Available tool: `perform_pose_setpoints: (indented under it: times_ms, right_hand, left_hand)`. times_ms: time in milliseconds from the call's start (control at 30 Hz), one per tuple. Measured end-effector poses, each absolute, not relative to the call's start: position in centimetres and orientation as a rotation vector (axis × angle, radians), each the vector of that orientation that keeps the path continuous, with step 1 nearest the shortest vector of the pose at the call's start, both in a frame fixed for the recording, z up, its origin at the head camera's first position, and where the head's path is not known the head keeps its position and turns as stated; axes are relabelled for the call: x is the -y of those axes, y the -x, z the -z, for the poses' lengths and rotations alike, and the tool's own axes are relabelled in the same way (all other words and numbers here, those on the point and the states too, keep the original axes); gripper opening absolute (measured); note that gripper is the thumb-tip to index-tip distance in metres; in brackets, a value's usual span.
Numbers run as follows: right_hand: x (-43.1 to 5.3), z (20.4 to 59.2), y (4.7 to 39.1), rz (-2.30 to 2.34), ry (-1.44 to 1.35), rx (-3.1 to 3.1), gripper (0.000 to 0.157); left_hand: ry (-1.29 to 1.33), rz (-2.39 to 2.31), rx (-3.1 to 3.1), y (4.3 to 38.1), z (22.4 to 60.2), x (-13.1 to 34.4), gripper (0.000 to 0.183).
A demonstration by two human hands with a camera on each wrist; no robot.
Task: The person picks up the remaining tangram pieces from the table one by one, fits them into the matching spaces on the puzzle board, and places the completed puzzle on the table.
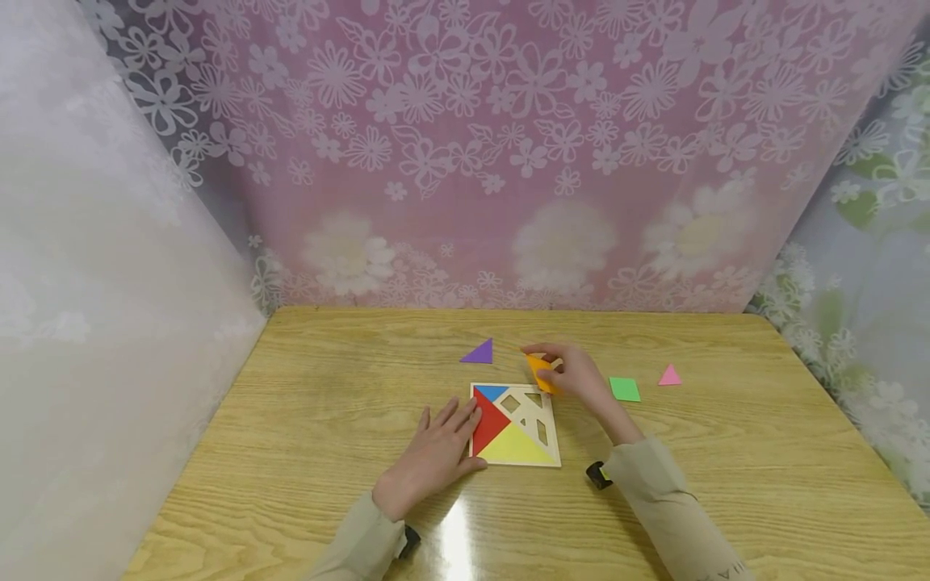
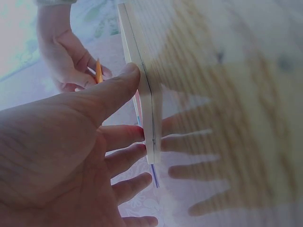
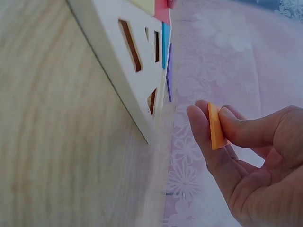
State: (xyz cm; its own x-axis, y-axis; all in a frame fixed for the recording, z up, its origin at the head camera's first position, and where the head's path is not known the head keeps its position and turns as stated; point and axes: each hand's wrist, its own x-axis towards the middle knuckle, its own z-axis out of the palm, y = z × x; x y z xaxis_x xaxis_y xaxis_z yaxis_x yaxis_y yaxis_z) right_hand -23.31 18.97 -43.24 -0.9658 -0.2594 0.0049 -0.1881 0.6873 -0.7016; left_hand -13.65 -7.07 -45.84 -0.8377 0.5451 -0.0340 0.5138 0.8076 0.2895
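My right hand [image 1: 576,373] pinches the thin, flat-sided orange piece [image 1: 538,369] near the far right corner of the pale, angular-holed board [image 1: 554,445]; a loose pinch could let it slip. My left hand [image 1: 436,452], fingers straight, touches the board's left side; uneven pushing could skid it across the wood-grained counter [image 1: 305,387].

1. Readable text, brands, numbers: none in any view.
2. Right sleeve [image 1: 668,500], head view: small dark marks [image 1: 729,573] near bottom edge, partly cut off; can't tell if lettering or pattern.
3. Black device at right wrist [image 1: 597,476]: yellowish patch [image 1: 605,474], too small to read.
4. Black device at left wrist [image 1: 410,542]: nothing legible.
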Motion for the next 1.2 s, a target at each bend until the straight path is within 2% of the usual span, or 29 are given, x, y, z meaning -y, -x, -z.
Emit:
perform_pose_setpoints:
  times_ms: [433, 1200]
  right_hand:
    - [-19.7, 44.0, 21.3, 1.363, 0.336, -2.677, 0.042]
    - [-20.0, 44.2, 20.5, 1.518, 0.255, -2.57, 0.043]
  left_hand:
    - [-0.852, -0.42, -2.874, 13.7, 46.0, 7.1, 0.074]
    - [-0.862, -0.396, -2.914, 13.7, 46.3, 7.0, 0.073]
